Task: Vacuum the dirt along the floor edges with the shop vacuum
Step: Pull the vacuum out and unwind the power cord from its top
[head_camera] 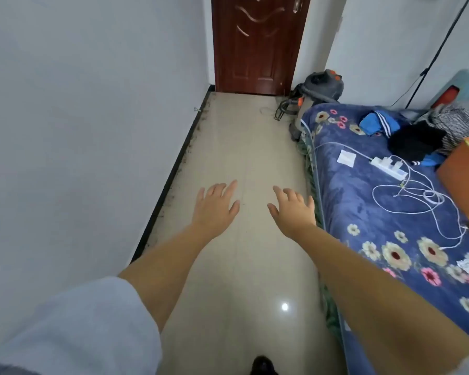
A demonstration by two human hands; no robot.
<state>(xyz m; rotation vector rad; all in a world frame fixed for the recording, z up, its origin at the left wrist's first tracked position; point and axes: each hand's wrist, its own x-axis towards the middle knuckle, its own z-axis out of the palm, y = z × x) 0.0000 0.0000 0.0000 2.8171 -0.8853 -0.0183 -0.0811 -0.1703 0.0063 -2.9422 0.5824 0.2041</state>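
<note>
A grey shop vacuum (320, 90) with orange parts stands in the far right corner, beside the door and behind the bed's end; its hose and nozzle (280, 109) lie on the floor next to it. Dark dirt (186, 155) runs along the floor edge by the black baseboard on the left. My left hand (217, 207) and my right hand (293, 208) are stretched out over the tiled floor, palms down, fingers spread, holding nothing. Both are far from the vacuum.
A bed (363, 185) with a blue flowered blanket fills the right side, carrying a white power strip (389, 167), cables, clothes and an orange box (465, 182). A brown door (257, 44) closes the corridor's far end. A white wall runs along the left.
</note>
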